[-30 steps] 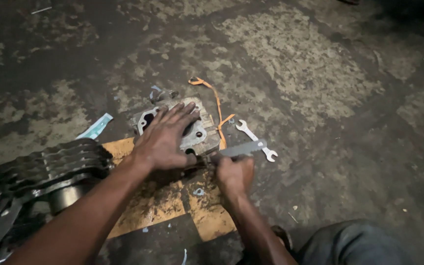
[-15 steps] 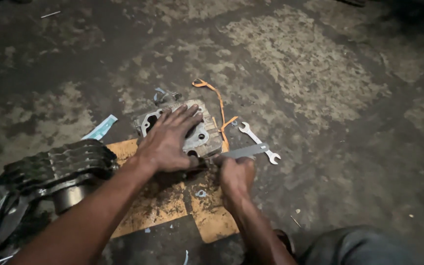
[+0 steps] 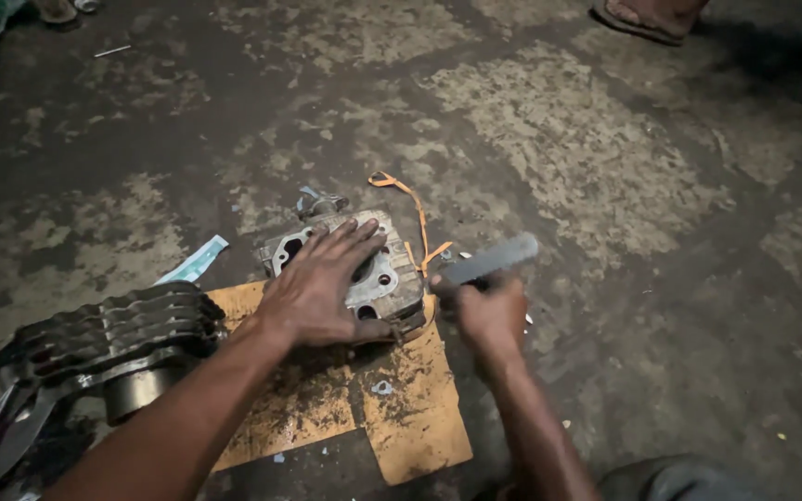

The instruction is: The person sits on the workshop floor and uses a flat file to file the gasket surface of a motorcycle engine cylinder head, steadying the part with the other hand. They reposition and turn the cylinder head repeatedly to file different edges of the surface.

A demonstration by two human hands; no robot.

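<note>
In the head view, the left hand (image 3: 317, 292) lies flat with fingers spread on top of a grey metal engine part (image 3: 384, 276), pressing it down; it grips nothing. The engine part sits on the far edge of a stained orange cardboard sheet (image 3: 401, 417) that lies on the dark, patchy concrete floor (image 3: 605, 139). The right hand (image 3: 480, 311) is just beside the part on its right, fingers closed around a flat grey metal tool (image 3: 492, 260) whose free end points up and to the right, blurred. An orange strip (image 3: 415, 218) curls on the floor behind the part. Left of the cardboard stands a finned engine cylinder (image 3: 109, 339), and a pale blue scrap (image 3: 195, 262) lies behind it. A sandalled foot (image 3: 647, 17) of another person shows at the top edge.
</note>
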